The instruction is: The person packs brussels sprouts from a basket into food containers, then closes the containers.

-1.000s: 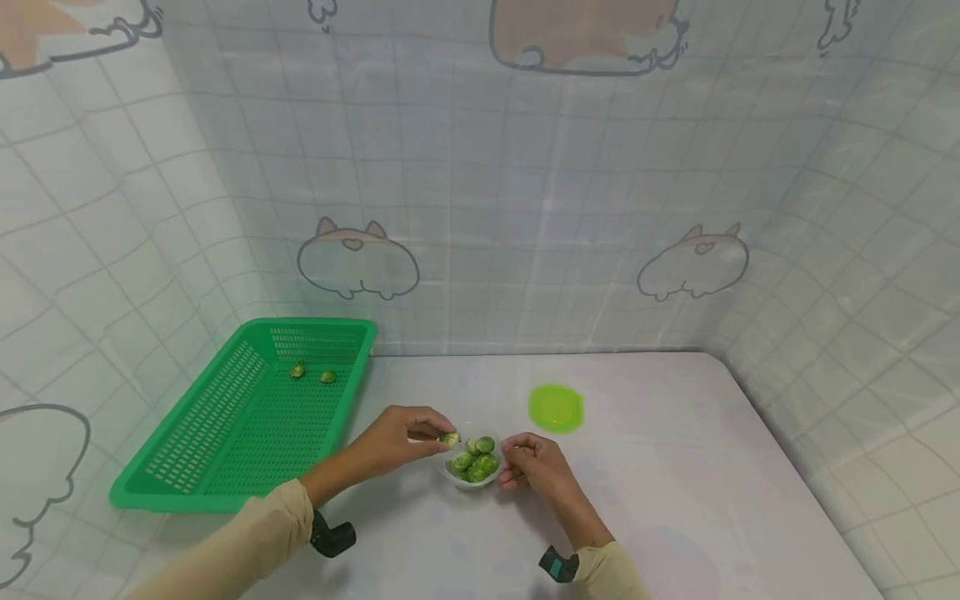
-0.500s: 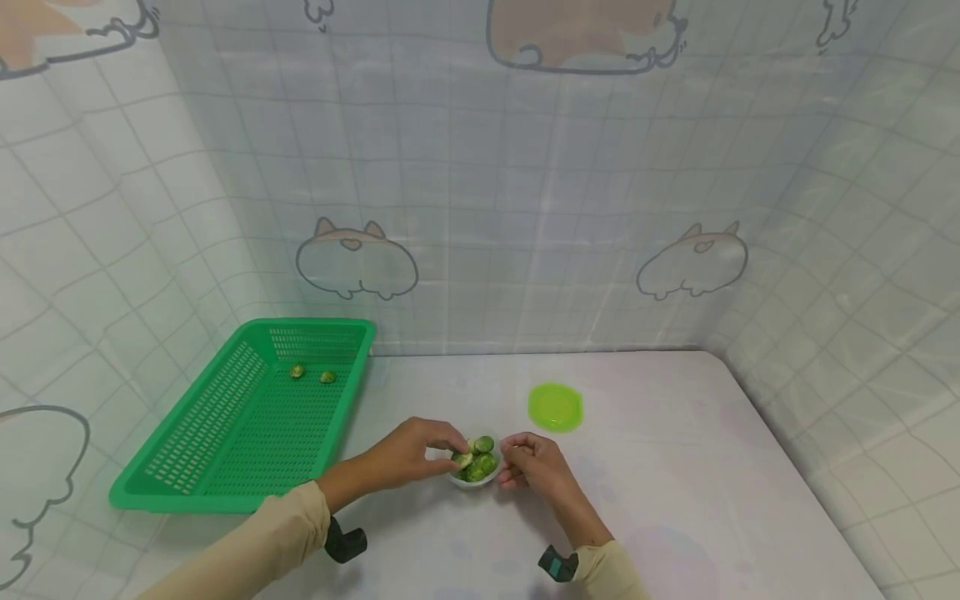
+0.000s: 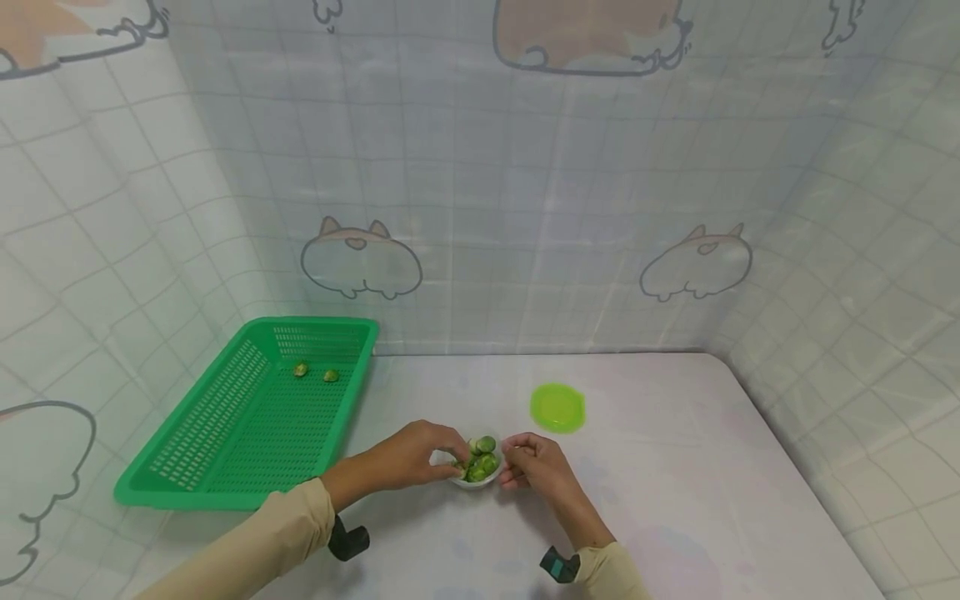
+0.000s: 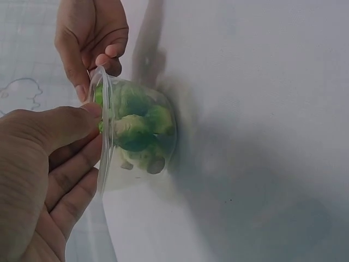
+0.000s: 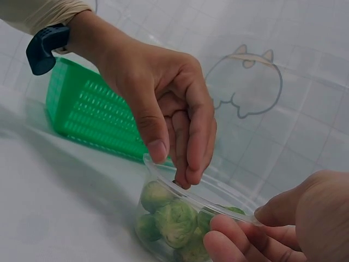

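Note:
A small clear plastic tub (image 3: 474,483) filled with Brussels sprouts (image 3: 487,462) stands on the table between the hands. My left hand (image 3: 416,454) reaches over its left side, fingertips dipping in at the sprouts. In the right wrist view, the left thumb and fingers (image 5: 197,136) are apart, with no sprout visible between them. My right hand (image 3: 536,465) pinches the tub's rim on the opposite side, thumb on top and fingers against the outer wall (image 5: 234,240). Through the tub's wall, the left wrist view shows several sprouts (image 4: 133,131) packed together.
On the left stands a green perforated basket (image 3: 262,442) with two sprouts (image 3: 331,376) near its far end. A lime-green lid (image 3: 557,408) lies behind and to the right of the tub. A patterned curtain (image 3: 525,250) rises behind the table.
My left hand has carried a Brussels sprout right and down into the tub, and its fingertips have sunk among the sprouts. The right hand has kept its hold on the rim.

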Available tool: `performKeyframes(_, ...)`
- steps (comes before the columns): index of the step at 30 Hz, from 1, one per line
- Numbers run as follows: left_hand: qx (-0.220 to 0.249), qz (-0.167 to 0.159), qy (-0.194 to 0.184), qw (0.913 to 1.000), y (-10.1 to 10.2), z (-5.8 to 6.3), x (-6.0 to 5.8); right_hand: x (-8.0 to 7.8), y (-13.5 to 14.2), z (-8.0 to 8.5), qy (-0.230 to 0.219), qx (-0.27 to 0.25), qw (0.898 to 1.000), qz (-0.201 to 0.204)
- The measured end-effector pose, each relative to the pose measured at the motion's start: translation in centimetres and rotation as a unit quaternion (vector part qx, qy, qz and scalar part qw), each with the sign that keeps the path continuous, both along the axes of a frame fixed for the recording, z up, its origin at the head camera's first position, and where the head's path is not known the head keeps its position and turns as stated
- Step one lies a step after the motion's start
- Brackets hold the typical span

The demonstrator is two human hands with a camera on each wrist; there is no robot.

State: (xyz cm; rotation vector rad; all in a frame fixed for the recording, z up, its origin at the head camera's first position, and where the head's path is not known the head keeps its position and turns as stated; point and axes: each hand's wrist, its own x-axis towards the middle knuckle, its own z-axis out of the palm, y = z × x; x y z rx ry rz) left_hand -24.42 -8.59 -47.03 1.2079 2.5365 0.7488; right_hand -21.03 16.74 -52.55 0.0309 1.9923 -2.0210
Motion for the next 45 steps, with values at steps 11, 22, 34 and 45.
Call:
performKeyframes(11, 0.056, -0.003, 0.0, 0.9984, -0.3, -0.6, 0.1, 0.2, 0.0, 0.1, -0.001, 0.003, 1.0, 0.003)
performKeyframes(22, 0.099, 0.013, -0.027, 0.9946, -0.9, -0.5, 0.1, 0.1, 0.1, -0.1, -0.003, 0.005, 1.0, -0.004)
performKeyframes(34, 0.163, 0.059, -0.001, 0.9849, -3.5, 0.5, -0.7, 0.1, 0.1, -0.2, -0.001, 0.01, 1.0, -0.004)
performKeyframes(45, 0.204, 0.158, -0.024, 0.9658, -8.0, 2.7, -2.1, 0.0, 0.2, -0.6, -0.001, 0.004, 1.0, -0.005)
